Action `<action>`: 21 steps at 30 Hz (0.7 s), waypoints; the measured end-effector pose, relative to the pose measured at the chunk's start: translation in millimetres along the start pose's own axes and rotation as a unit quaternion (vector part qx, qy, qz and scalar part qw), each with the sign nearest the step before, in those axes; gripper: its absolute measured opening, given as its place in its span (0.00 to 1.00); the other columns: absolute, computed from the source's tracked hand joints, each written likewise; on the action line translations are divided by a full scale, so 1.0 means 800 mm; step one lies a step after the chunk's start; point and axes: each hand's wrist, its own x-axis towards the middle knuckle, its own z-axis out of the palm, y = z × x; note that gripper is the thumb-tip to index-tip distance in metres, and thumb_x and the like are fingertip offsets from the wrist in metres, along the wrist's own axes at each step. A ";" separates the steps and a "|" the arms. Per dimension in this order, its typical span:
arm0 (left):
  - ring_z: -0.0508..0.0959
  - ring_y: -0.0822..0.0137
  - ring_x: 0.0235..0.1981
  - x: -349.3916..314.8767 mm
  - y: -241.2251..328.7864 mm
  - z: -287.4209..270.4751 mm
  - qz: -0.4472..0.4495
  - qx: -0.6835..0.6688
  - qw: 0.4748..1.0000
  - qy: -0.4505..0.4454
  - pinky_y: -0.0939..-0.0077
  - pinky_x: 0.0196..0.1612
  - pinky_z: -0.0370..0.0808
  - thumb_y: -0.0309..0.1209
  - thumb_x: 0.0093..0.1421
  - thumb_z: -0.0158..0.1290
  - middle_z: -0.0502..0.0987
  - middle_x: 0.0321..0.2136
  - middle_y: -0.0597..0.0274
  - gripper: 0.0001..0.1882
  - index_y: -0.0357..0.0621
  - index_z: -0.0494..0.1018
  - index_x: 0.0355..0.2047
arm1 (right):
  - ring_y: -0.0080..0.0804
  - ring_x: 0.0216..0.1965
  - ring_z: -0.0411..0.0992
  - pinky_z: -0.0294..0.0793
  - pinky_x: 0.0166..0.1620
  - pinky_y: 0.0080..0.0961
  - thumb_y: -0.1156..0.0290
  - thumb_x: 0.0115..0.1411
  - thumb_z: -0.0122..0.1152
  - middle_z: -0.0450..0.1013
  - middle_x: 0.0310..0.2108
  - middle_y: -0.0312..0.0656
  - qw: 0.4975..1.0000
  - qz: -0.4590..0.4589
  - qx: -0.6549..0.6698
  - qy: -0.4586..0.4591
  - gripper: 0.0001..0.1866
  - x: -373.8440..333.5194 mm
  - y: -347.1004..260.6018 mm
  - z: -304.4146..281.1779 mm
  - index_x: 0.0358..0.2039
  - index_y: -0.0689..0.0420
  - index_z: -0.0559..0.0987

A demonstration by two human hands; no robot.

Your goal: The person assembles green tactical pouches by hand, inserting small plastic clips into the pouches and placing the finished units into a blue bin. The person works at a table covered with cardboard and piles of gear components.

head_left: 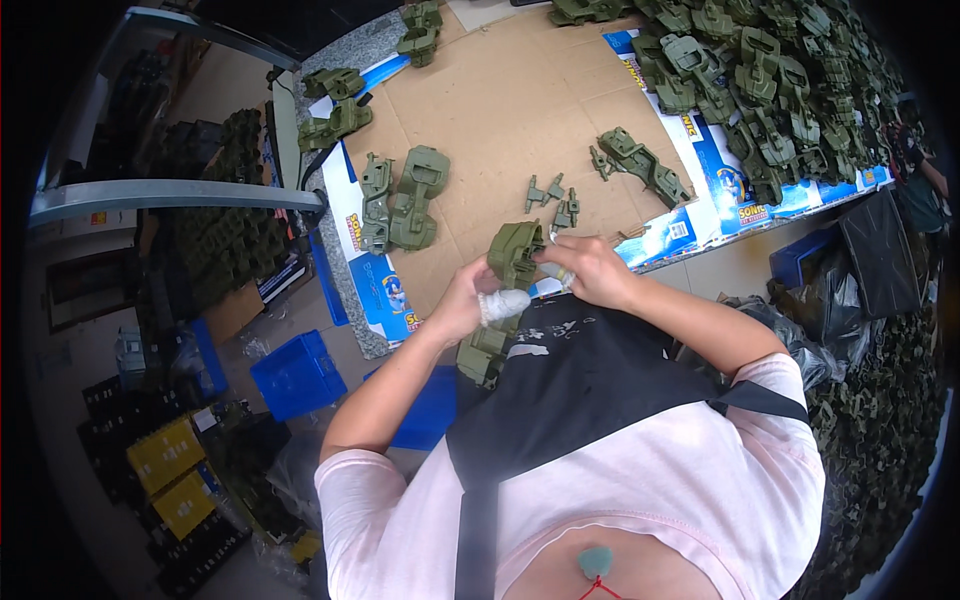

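Note:
An olive-green plastic toy vehicle body (512, 252) is held tilted at the table's near edge, close to my apron. My left hand (466, 303) is closed around its left side, the thumb in a white wrap lying across it. Below that hand the body's lower end (484, 358) sticks out. My right hand (592, 270) is at the upper right side, fingers bent and pinched against the body; whatever lies between them is hidden. Just beyond on the cardboard are small green forked parts (545, 191) and another small green part (566, 210).
Cardboard (480, 110) covers the table. Green vehicle bodies lie at its left (418, 198) and one at its right (645, 168). A large heap of green parts (760, 80) fills the far right. Blue bins (298, 374) stand on the floor; a metal frame (180, 196) is at left.

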 end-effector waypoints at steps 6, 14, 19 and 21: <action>0.73 0.72 0.40 0.007 -0.020 -0.023 -0.025 0.030 0.999 -0.023 0.78 0.44 0.72 0.18 0.53 0.50 0.71 0.42 0.62 0.22 0.40 0.63 0.49 | 0.45 0.34 0.72 0.71 0.39 0.32 0.78 0.46 0.57 0.73 0.31 0.50 0.997 -0.048 0.059 -0.008 0.17 0.008 0.023 0.003 0.40 0.58 0.74; 0.76 0.70 0.33 0.014 -0.035 -0.049 0.028 -0.367 0.917 0.156 0.75 0.35 0.74 0.41 0.55 0.52 0.75 0.36 0.65 0.21 0.44 0.69 0.45 | 0.48 0.43 0.67 0.69 0.43 0.37 0.69 0.47 0.59 0.66 0.43 0.51 0.902 0.297 -0.235 0.206 0.19 0.014 0.203 0.020 0.42 0.54 0.72; 0.77 0.64 0.32 0.024 -0.053 -0.031 0.053 -0.430 0.879 0.198 0.70 0.29 0.76 0.46 0.53 0.52 0.76 0.36 0.54 0.24 0.41 0.69 0.43 | 0.49 0.41 0.67 0.70 0.40 0.39 0.72 0.46 0.58 0.65 0.40 0.52 0.889 0.217 -0.333 0.226 0.19 0.027 0.235 0.021 0.42 0.51 0.72; 0.77 0.64 0.32 0.018 -0.064 -0.033 0.024 -0.439 0.877 0.193 0.70 0.29 0.76 0.48 0.54 0.50 0.76 0.35 0.54 0.25 0.41 0.69 0.43 | 0.47 0.39 0.70 0.71 0.39 0.37 0.77 0.45 0.56 0.70 0.36 0.51 0.927 0.230 -0.259 0.141 0.20 0.018 0.196 0.006 0.43 0.55 0.72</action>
